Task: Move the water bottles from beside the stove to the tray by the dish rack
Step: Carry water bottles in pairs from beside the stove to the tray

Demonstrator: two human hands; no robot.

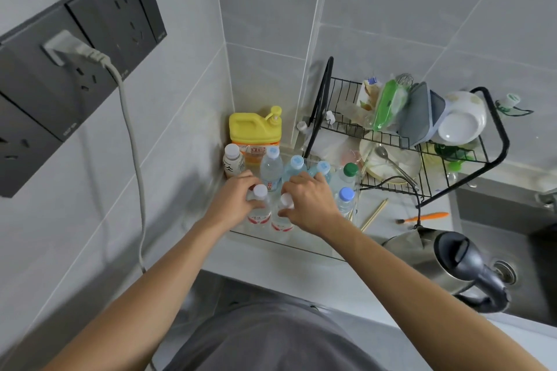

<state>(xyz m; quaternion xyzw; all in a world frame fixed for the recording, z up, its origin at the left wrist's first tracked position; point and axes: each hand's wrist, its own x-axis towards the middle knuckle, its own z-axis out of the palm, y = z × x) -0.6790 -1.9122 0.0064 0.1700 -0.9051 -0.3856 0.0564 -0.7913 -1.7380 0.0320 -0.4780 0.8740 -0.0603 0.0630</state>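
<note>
The left hand (233, 197) curls its fingers around a white-capped bottle (259, 205), and the thumb presses on the near side of its neck. The right hand (310, 202) holds a second white-capped bottle (284, 211) in the same way, with the thumb under the cap and the other fingers bent over the far side. Both bottles stand upright, touching each other, in the clear tray (301, 245) on the counter. Just beyond the fingertips stand three bottles with pale blue caps (272, 167). To the right of the right fingers stand a green-capped bottle (349, 173) and a blue-capped one (346, 199). Further right, next to the tray, is the black dish rack (500, 141). Behind the left fingers is a yellow detergent jug (254, 129)
</note>
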